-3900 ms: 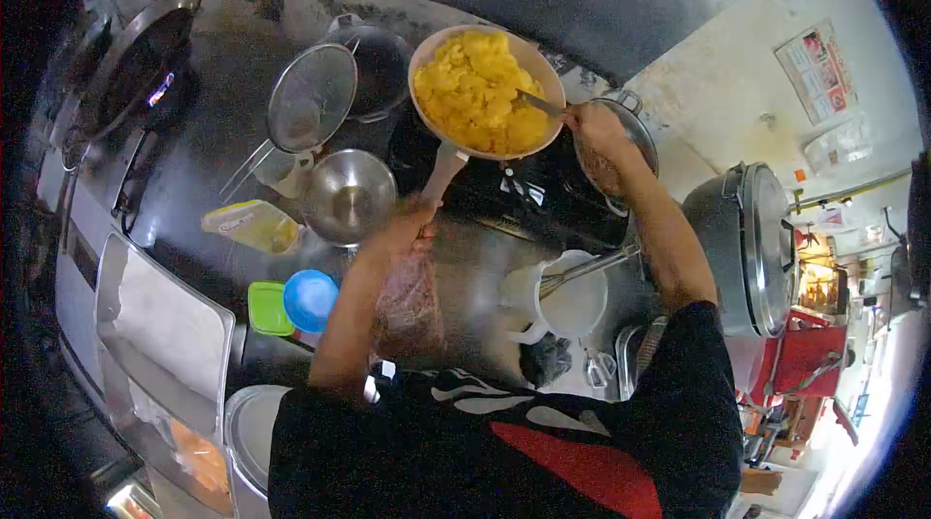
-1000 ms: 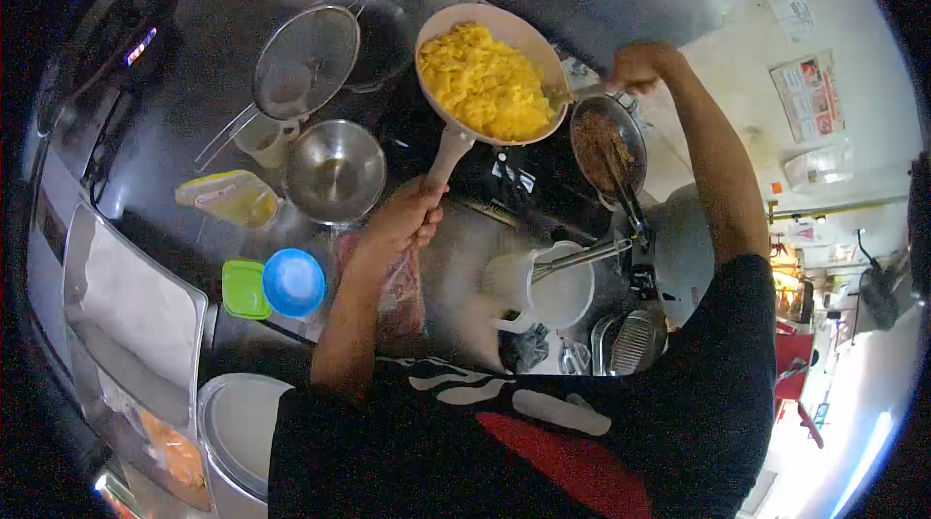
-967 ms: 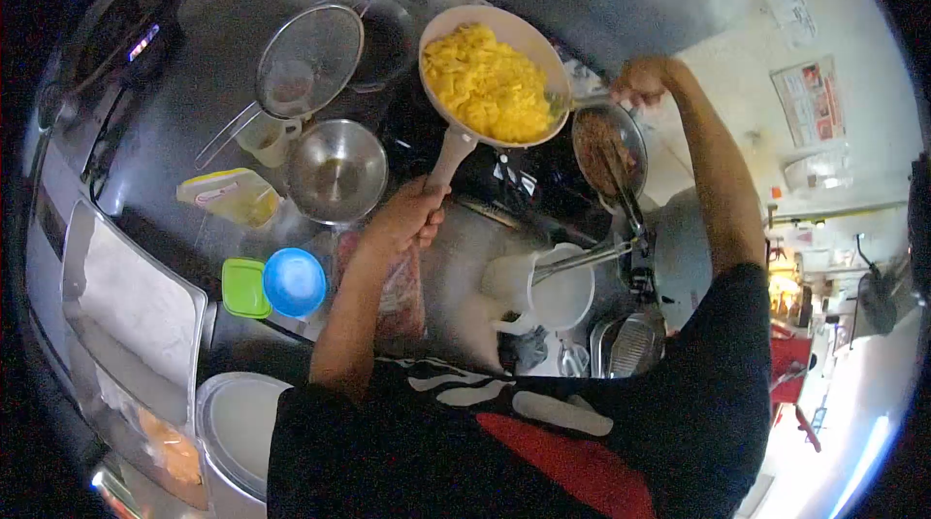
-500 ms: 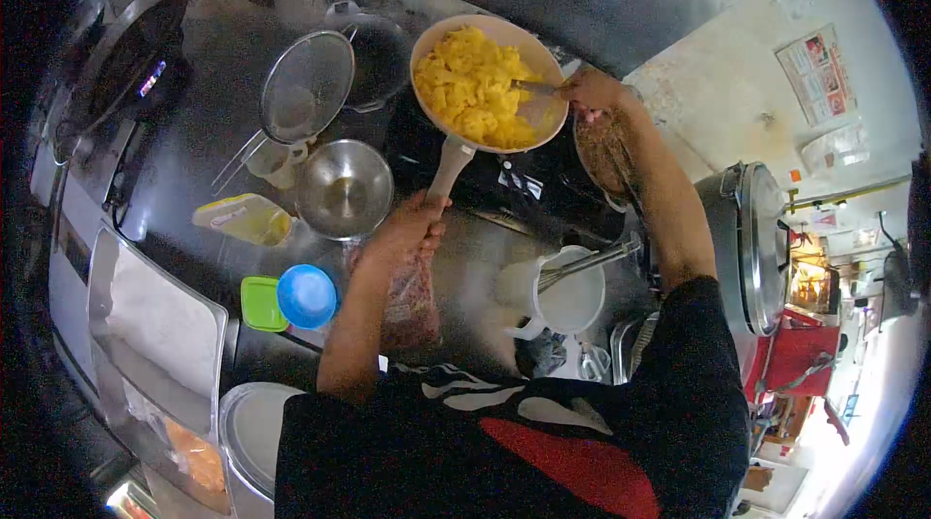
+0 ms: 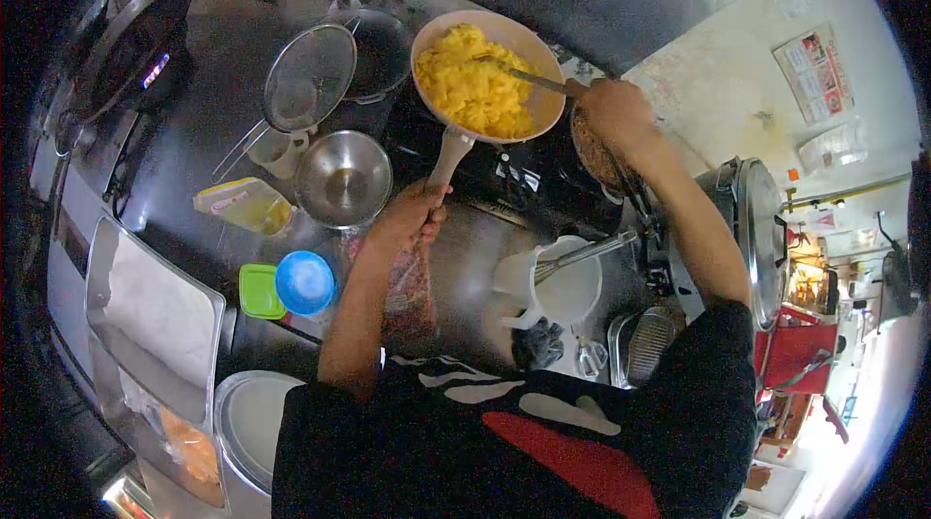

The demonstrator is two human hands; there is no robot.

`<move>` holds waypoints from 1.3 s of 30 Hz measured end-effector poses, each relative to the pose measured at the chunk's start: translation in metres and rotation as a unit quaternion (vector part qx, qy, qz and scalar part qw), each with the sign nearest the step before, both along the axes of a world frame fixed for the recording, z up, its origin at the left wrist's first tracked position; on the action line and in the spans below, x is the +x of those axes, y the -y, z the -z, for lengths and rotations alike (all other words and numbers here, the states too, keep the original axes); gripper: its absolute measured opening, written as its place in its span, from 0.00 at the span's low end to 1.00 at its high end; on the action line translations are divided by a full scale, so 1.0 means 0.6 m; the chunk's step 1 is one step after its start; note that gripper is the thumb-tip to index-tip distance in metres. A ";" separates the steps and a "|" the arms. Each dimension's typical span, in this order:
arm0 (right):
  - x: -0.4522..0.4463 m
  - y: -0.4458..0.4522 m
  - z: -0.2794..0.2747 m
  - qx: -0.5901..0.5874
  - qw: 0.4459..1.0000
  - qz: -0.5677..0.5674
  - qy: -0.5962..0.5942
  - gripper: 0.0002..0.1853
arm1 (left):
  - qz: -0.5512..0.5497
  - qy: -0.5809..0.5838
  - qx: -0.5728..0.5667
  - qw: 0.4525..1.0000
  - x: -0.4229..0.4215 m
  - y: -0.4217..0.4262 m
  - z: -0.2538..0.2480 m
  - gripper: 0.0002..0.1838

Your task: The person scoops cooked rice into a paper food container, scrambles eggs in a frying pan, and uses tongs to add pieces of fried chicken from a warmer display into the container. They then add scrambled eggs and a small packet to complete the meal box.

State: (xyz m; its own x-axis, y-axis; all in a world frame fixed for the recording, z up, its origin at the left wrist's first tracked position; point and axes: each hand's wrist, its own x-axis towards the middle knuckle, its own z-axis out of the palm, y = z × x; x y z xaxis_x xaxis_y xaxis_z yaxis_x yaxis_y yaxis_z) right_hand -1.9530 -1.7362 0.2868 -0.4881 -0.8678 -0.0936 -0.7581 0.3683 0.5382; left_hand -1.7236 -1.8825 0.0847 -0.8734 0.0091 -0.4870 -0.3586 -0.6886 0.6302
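Note:
A pale pan (image 5: 551,104) holds a mound of yellow scrambled egg (image 5: 473,82). My left hand (image 5: 412,218) is closed round the pan's handle (image 5: 450,158). My right hand (image 5: 619,116) grips a long metal utensil (image 5: 533,79), whose far end rests in the egg. Partly hidden behind my right hand and forearm is a second pan with brown food (image 5: 593,152) and dark tongs (image 5: 637,199) in it. Under my left wrist lies a clear bag of reddish food (image 5: 409,296).
Left of the pans are a strainer (image 5: 310,78), a dark pot (image 5: 378,53), a steel bowl (image 5: 344,179), a yellow-edged bag (image 5: 242,207) and blue (image 5: 305,282) and green (image 5: 259,292) containers. A white jug with a whisk (image 5: 567,291) stands in front; a large lidded pot (image 5: 761,238) is at right.
My right hand has come back from beyond the second pan toward the egg, and the utensil now reaches farther into it. My left hand keeps its hold on the handle.

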 end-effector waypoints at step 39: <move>-0.043 0.002 0.063 -0.046 0.997 0.058 0.033 0.13 | -0.017 -0.037 0.018 0.999 -0.005 -0.004 0.027 0.15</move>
